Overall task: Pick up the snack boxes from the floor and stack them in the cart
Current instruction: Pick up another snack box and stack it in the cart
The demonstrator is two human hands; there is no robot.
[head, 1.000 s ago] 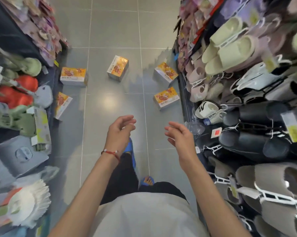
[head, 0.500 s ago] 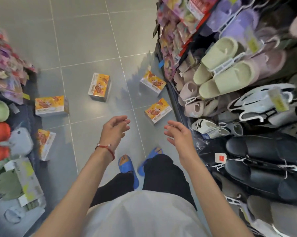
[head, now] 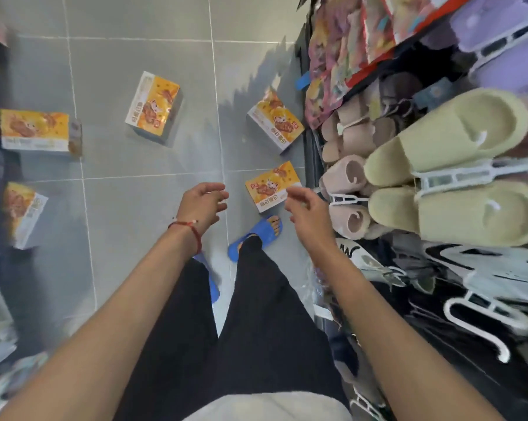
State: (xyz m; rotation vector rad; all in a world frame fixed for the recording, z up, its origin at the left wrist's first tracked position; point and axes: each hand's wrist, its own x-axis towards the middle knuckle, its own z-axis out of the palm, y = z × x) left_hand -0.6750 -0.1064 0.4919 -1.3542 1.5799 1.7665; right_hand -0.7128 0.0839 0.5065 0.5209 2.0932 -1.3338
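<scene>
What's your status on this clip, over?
Left hand open, right hand open, both empty. Nearest snack box on floor, not yet held. Hanging slippers close on right.

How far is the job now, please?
Done: nothing visible; no cart is in view. In hand: the left hand and right hand are empty, held out toward the nearest snack box. Left: it and four other boxes lie on the floor.

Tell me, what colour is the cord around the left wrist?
Red. The cord shows best in the head view, the only view here.
</scene>
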